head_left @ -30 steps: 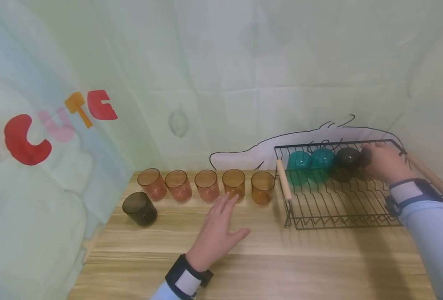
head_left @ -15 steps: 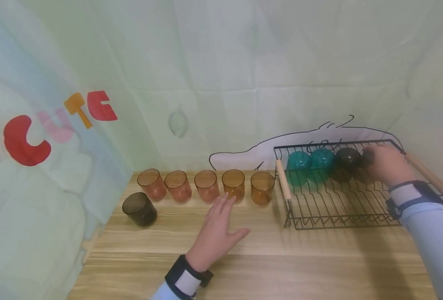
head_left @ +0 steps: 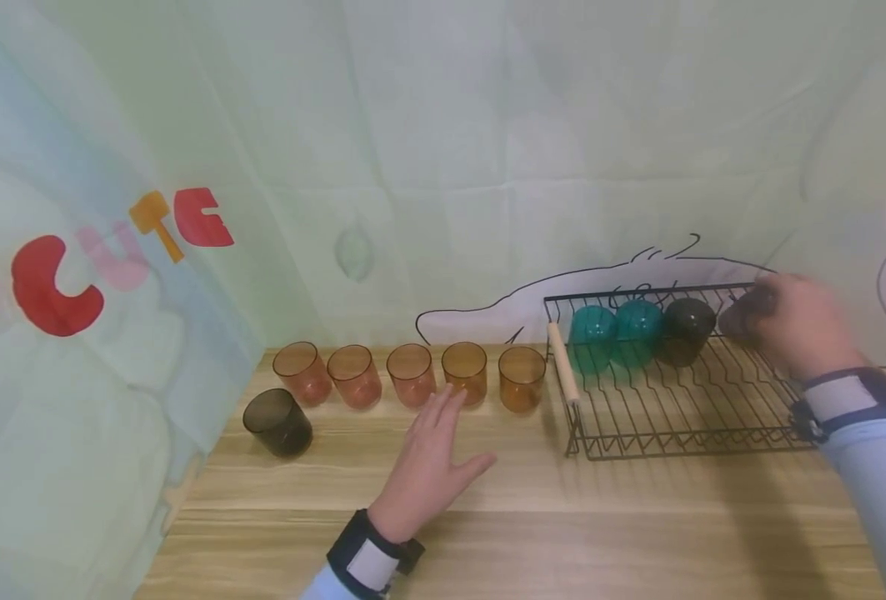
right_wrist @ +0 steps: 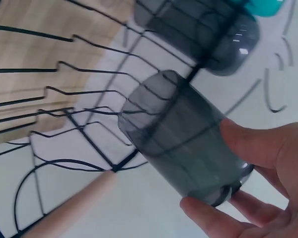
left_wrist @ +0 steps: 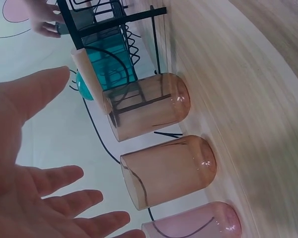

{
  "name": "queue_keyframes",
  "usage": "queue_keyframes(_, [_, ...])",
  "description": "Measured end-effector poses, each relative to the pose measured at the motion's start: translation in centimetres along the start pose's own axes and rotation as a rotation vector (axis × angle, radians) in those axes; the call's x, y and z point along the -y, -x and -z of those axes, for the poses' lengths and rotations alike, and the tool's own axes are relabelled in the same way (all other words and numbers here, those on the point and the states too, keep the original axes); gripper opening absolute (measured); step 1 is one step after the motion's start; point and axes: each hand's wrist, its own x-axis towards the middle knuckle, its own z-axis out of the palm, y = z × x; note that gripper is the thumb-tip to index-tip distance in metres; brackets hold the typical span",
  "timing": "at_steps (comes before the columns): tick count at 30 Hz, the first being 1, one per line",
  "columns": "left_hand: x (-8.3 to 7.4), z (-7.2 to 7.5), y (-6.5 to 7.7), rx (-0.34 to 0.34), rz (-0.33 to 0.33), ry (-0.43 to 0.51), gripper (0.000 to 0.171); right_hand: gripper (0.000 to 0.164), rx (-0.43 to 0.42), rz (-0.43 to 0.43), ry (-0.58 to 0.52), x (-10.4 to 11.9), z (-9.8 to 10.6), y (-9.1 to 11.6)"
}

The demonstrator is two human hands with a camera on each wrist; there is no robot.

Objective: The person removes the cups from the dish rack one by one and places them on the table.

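Note:
My right hand point(head_left: 810, 329) grips a dark grey glass point(head_left: 744, 317) by its base end at the rack's back right. In the right wrist view, thumb and fingers pinch that glass point(right_wrist: 188, 144), which is tilted with its mouth toward the wires of the black wire rack point(head_left: 660, 446). Beside it in the rack, another dark glass point(head_left: 688, 333) and two teal glasses point(head_left: 640, 332) stand upside down. My left hand point(head_left: 422, 479) is spread over the table with nothing in it, fingertips overlapping the nearer amber glass point(head_left: 465, 362) in the head view.
Left of the rack runs a row of upright glasses: another amber glass point(head_left: 522, 379) and three pink ones, including a pink glass point(head_left: 411, 375). A dark glass point(head_left: 278, 423) stands at the far left. The rack has wooden handles point(head_left: 563, 362). Behind hangs a printed cloth point(head_left: 443, 167).
My right hand has moved right and slightly up with the dark glass, widening the gap to the dark glass beside it. My left hand has stayed nearly still.

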Motion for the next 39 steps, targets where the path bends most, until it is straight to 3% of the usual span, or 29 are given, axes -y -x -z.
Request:
queue_keyframes(5, [0.0, 0.2, -0.1, -0.001, 0.025, 0.056, 0.092, 0.062, -0.152, -0.02, -0.029, 2.8, 1.0, 1.0])
queue_keyframes(11, [-0.1, 0.4, -0.4, -0.002, 0.057, 0.168, 0.09, 0.054, -0.432, 0.124, -0.091, 6.6, 1.1, 2.1])
queue_keyframes(17, [-0.2, 0.6, -0.6, -0.011, 0.078, 0.216, 0.089, 0.056, -0.514, 0.191, -0.173, 9.8, 1.0, 3.0])
queue_keyframes(21, [-0.4, 0.7, -0.7, -0.013, 0.11, 0.261, 0.091, 0.055, -0.476, 0.203, -0.258, 11.7, 0.3, 3.9])
queue_keyframes(28, [-0.6, 1.1, -0.9, -0.033, 0.144, 0.393, 0.088, 0.057, -0.375, 0.208, -0.532, 15.2, -2.4, 5.5])
queue_keyframes(35, [-2.2, 2.4, -1.2, -0.011, 0.183, 0.604, 0.081, 0.059, -0.261, 0.123, -0.679, 18.1, -4.4, 7.4])
queue_keyframes(39, [-1.9, 2.0, -1.6, -0.001, 0.216, 0.672, 0.078, 0.058, -0.214, 0.109, -0.758, 19.2, -5.6, 8.0])
